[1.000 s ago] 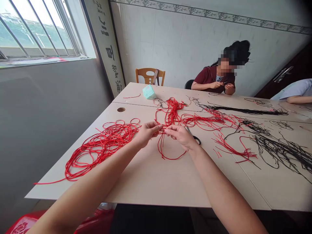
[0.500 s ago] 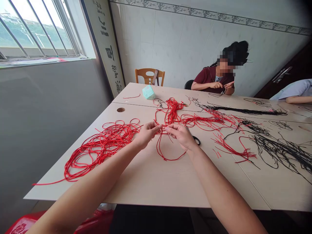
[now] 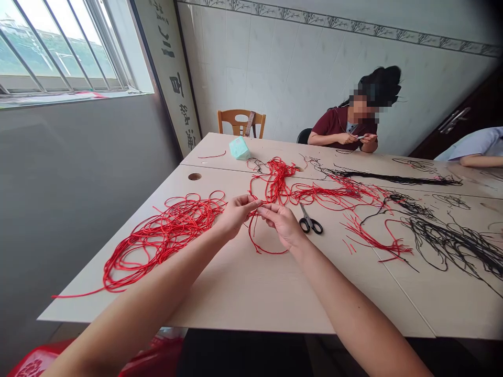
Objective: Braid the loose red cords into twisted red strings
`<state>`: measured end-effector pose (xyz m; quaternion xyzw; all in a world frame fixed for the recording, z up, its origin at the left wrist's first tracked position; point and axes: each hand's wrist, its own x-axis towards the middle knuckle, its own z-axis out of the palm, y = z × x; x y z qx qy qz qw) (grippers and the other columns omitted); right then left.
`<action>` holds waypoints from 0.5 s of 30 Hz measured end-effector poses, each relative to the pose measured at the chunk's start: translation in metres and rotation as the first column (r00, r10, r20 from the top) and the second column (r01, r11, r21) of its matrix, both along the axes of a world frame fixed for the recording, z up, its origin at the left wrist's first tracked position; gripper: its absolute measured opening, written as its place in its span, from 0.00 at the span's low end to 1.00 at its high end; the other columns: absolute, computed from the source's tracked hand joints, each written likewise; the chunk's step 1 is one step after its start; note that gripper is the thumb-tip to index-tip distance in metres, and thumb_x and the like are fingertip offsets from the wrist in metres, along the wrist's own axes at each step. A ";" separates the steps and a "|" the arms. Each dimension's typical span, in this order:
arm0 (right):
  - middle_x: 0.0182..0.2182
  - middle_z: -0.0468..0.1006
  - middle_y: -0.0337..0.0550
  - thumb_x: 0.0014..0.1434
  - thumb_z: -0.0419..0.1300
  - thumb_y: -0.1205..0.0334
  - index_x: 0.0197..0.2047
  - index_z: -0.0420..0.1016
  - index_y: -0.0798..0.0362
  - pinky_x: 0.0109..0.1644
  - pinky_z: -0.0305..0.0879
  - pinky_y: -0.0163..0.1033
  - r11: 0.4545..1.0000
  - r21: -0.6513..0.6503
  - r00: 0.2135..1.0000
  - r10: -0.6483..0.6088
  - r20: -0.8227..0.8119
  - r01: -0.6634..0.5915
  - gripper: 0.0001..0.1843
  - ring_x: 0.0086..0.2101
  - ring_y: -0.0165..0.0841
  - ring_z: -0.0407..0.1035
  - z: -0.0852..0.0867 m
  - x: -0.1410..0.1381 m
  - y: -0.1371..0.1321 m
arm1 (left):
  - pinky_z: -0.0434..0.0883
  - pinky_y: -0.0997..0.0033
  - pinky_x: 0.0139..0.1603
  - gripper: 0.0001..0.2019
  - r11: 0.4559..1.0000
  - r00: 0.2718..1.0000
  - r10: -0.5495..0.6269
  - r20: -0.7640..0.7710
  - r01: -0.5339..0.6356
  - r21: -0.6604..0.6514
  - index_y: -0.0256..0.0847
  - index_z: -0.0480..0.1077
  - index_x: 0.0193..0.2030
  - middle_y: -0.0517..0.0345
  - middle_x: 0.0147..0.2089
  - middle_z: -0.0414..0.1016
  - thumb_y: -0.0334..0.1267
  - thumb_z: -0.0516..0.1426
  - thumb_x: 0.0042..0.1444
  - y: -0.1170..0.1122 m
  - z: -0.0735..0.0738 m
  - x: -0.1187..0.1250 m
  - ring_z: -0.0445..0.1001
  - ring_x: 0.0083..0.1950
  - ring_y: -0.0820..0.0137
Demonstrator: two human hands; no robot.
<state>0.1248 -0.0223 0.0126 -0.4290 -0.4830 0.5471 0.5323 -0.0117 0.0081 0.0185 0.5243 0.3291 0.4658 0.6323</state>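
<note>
My left hand and my right hand meet over the middle of the table, thumbs and fingers pinched on a thin red cord. The cord hangs in a loop below my fingers, close above or on the tabletop; which of the two I cannot tell. The exact spot of the grip is hidden by my fingertips. Just beyond lies a bundle of red cords. To the left is a big loose coil of red cord. Scissors with black handles lie right of my right hand.
Black cords and short red cord pieces spread over the table's right side. A pale green box-like object stands near the far edge. Across the table a person in a maroon top handles something small. A wooden chair stands behind.
My right hand has shifted left, closer to my left hand, uncovering the scissors. The hanging cord loop has moved slightly left. The person opposite now holds something shiny.
</note>
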 end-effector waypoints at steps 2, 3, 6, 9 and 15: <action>0.21 0.64 0.35 0.44 0.65 0.55 0.28 0.74 0.57 0.25 0.42 0.34 1.000 0.009 1.000 -0.023 -0.014 0.023 0.13 0.22 0.22 0.49 0.000 -0.001 0.000 | 0.45 0.77 0.19 0.14 1.000 1.000 0.011 0.002 -0.011 0.000 0.36 0.64 0.23 0.65 0.19 0.59 0.43 0.63 0.45 0.000 0.001 0.000 0.50 0.18 0.82; 0.21 0.65 0.35 0.44 0.65 0.55 0.28 0.74 0.57 0.25 0.42 0.34 0.999 0.012 0.999 -0.036 -0.019 0.036 0.13 0.21 0.22 0.49 0.000 -0.001 0.000 | 0.45 0.77 0.18 0.14 1.000 1.000 0.018 -0.002 -0.018 -0.004 0.36 0.65 0.23 0.65 0.19 0.60 0.43 0.63 0.45 0.000 0.002 0.000 0.51 0.18 0.82; 0.22 0.65 0.35 0.43 0.66 0.55 0.29 0.74 0.56 0.24 0.42 0.34 0.996 0.018 0.995 -0.088 -0.038 0.088 0.13 0.21 0.23 0.49 0.002 -0.001 -0.001 | 0.46 0.76 0.18 0.14 1.000 1.000 0.028 -0.013 -0.028 -0.007 0.37 0.66 0.23 0.66 0.18 0.59 0.45 0.63 0.45 -0.001 0.003 0.000 0.50 0.18 0.82; 0.22 0.64 0.35 0.42 0.67 0.56 0.28 0.74 0.56 0.24 0.44 0.33 0.990 0.027 0.988 -0.135 -0.077 0.138 0.13 0.21 0.23 0.49 0.005 -0.001 -0.002 | 0.45 0.76 0.17 0.15 0.999 0.999 0.040 -0.006 -0.040 0.010 0.37 0.68 0.24 0.67 0.18 0.58 0.47 0.63 0.43 -0.002 0.001 0.000 0.48 0.17 0.83; 0.23 0.68 0.36 0.42 0.66 0.54 0.29 0.74 0.55 0.25 0.51 0.33 0.982 0.015 0.980 -0.189 -0.055 0.190 0.14 0.21 0.24 0.54 0.004 -0.009 -0.006 | 0.56 0.77 0.22 0.12 0.998 0.997 0.055 0.059 -0.053 -0.032 0.37 0.72 0.26 0.62 0.23 0.67 0.45 0.63 0.44 0.000 -0.010 0.000 0.59 0.21 0.81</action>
